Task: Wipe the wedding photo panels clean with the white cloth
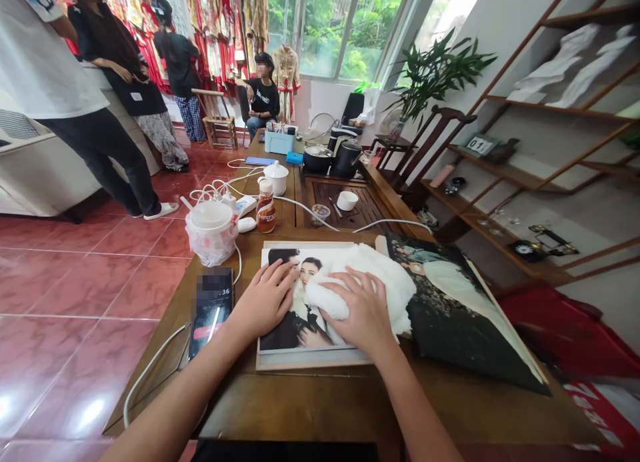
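Head view: near the front edge of the tabletop (310, 402) lies a framed photo (295, 332). The left hand (265, 302) rests flat on its left part, fingers spread and holding nothing. The right hand (363, 312) lies on a white cloth (387, 275) bunched on the photo, fingers splayed and seemingly pressing rather than clutching. A phone (211, 309) lies by the left edge. A larger print (450, 315) lies toward the right edge.
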Available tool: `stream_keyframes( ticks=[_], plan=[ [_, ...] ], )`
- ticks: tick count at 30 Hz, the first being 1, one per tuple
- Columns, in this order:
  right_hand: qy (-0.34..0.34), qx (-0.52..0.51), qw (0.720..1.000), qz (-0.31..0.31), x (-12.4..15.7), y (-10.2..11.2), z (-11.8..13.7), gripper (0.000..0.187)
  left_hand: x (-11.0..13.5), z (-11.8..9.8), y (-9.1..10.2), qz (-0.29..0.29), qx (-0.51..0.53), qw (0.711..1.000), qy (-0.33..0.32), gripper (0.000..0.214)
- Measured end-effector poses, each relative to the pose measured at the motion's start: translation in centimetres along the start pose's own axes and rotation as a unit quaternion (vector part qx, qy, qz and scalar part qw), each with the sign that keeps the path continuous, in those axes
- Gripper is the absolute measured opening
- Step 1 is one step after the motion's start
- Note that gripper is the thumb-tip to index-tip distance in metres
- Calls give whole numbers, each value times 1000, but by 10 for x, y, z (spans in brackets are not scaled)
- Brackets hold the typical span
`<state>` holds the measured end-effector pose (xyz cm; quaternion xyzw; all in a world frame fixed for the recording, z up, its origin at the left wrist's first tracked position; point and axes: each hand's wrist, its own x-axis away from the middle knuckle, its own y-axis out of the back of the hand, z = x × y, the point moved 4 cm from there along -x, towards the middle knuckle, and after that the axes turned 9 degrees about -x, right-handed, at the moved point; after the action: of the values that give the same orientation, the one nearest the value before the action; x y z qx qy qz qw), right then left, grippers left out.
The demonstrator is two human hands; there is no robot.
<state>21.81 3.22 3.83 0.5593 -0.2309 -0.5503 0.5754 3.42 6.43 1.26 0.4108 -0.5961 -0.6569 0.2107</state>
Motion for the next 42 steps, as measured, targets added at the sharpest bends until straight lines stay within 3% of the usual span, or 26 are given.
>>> stream_keyframes(
  ticks=[10,23,34,42],
  plan=[
    [49,-41,997,46,36,6,24,40,-6,4,1,0,-1,1000,-3,42],
    [13,3,1000,2,-20,-8,-21,33,1,2,-1,-9,23,1000,8,40],
    [29,-5,1000,8,33,6,5,39,-3,4,1,-7,9,1000,-1,41],
    [41,-16,999,12,10,-3,-11,38,-1,2,-5,-20,11,1000,-1,41]
  ],
)
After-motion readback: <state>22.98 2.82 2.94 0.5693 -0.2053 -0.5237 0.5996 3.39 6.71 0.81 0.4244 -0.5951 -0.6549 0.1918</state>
